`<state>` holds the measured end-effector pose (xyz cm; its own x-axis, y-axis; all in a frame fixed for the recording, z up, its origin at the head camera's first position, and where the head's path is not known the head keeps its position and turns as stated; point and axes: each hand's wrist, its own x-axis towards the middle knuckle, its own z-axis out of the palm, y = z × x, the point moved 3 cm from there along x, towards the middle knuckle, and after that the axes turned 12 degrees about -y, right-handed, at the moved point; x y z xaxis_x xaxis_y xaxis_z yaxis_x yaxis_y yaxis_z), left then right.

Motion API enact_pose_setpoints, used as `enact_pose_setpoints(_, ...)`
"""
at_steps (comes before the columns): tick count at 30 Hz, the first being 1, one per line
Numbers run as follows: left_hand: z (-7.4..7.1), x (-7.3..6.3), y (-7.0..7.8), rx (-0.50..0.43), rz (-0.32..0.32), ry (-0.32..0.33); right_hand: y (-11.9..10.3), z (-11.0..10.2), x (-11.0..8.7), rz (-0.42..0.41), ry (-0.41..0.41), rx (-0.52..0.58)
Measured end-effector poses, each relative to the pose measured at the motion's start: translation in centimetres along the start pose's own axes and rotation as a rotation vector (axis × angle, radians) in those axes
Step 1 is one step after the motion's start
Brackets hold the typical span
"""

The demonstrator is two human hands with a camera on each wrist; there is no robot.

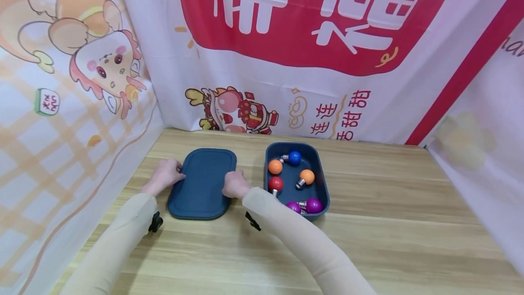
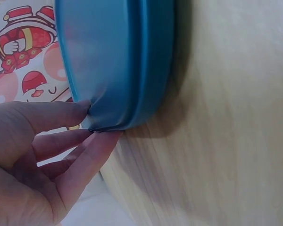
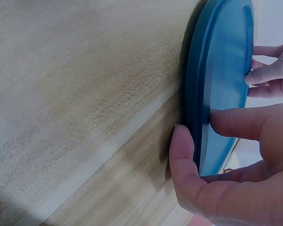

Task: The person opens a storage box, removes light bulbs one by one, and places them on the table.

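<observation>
A dark blue lid [image 1: 202, 183], flat with rounded corners, lies low over the wooden table, left of the middle. My left hand [image 1: 165, 176] pinches its left edge between thumb and fingers; the left wrist view shows those fingertips on the rim of the lid [image 2: 108, 61]. On the opposite edge, my right hand [image 1: 236, 185] grips the lid with the thumb on top and a finger against the outer side, as the right hand [image 3: 231, 183] shows in its own wrist view. Whether the lid's underside touches the table cannot be told.
Right of the lid stands a dark blue open box [image 1: 324, 179] holding several small bulbs, among them a blue bulb [image 1: 294, 158], a red bulb [image 1: 275, 183] and a purple bulb [image 1: 314, 205]. My right forearm crosses its near left corner. Printed cloth [image 1: 254, 65] hangs behind the table [image 1: 393, 222].
</observation>
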<state>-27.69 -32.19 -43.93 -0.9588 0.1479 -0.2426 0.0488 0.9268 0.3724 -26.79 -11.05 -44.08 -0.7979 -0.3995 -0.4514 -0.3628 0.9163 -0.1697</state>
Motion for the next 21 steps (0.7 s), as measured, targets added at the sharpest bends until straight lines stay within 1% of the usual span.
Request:
enact_pose_setpoints(3, 0.08, 0.08, 0.02, 0.017, 0.000, 0.007, 0.04, 0.06, -0.14, 0.021, -0.008, 0.049)
enact_pose_setpoints(7, 0.23, 0.25, -0.01, 0.026, -0.009, 0.006, 0.03, 0.09, -0.25, 0.044, -0.021, 0.071)
enact_pose_setpoints(15, 0.07, 0.23, 0.13, 0.052, -0.025, 0.002, -0.25, 0.21, -0.08, 0.072, -0.039, 0.079)
enact_pose_setpoints(21, -0.08, -0.06, 0.69, 0.077, -0.022, -0.004, -0.30, 0.17, -0.24, 0.077, -0.039, 0.064)
